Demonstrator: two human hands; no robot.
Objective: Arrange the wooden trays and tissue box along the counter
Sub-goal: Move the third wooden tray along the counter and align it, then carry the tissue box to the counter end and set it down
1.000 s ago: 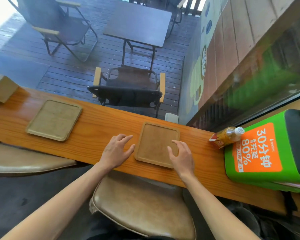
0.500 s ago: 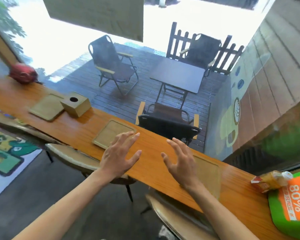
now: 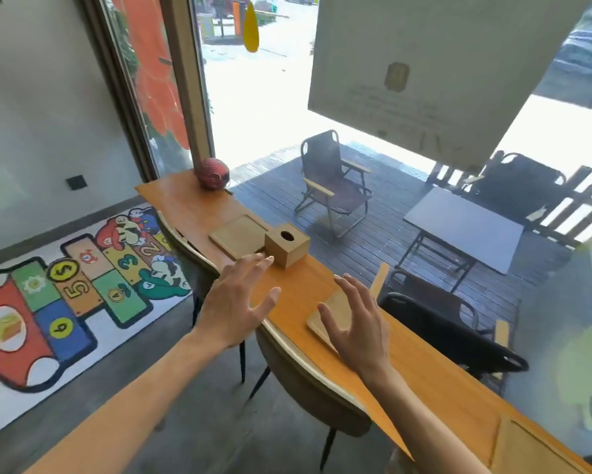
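A long wooden counter (image 3: 185, 203) runs along the window. A cube-shaped wooden tissue box (image 3: 287, 245) with a round hole on top stands on it, touching a square wooden tray (image 3: 238, 236) on its far side. A second tray (image 3: 335, 311) lies nearer, partly hidden by my right hand (image 3: 356, 328), which hovers over it with fingers spread. My left hand (image 3: 239, 297) is raised and open just short of the tissue box. A third tray (image 3: 534, 449) shows at the bottom right corner. Neither hand holds anything.
A red ball-like object (image 3: 214, 173) sits at the counter's far end by the window frame. Brown padded stools (image 3: 308, 381) stand under the counter's near edge. A colourful floor mat (image 3: 68, 285) lies to the left. Beyond the glass are folding chairs and a table.
My view has swung left along the counter. Both hands lifted off the tray they were touching and now hover open, nearer the tissue box and the middle tray.
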